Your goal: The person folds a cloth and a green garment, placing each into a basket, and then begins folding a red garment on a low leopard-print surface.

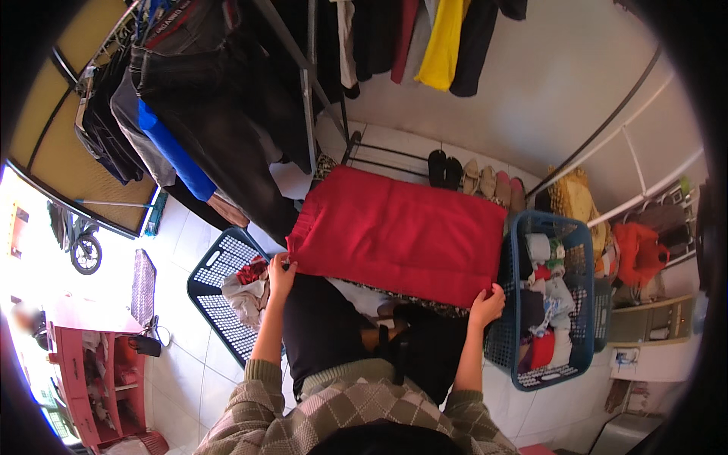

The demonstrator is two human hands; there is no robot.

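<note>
A red cloth (pixel 398 233) lies spread out in front of me, over a surface with a black-and-white patterned cover (pixel 409 300). My left hand (pixel 281 277) pinches its near left corner between thumb and fingers. At the near right corner, my right hand (pixel 487 306) rests with its fingers on the cloth's edge; whether they grip it is not clear. Faint creases cross the cloth, which looks roughly rectangular.
A blue plastic basket (pixel 516 364) with folded clothes stands at right; another basket (pixel 219 259) with crumpled clothes is at left. Dark trousers (pixel 216 131) hang at upper left. Several shoes (pixel 471 176) sit beyond the cloth. A pink cabinet (pixel 77 369) stands far left.
</note>
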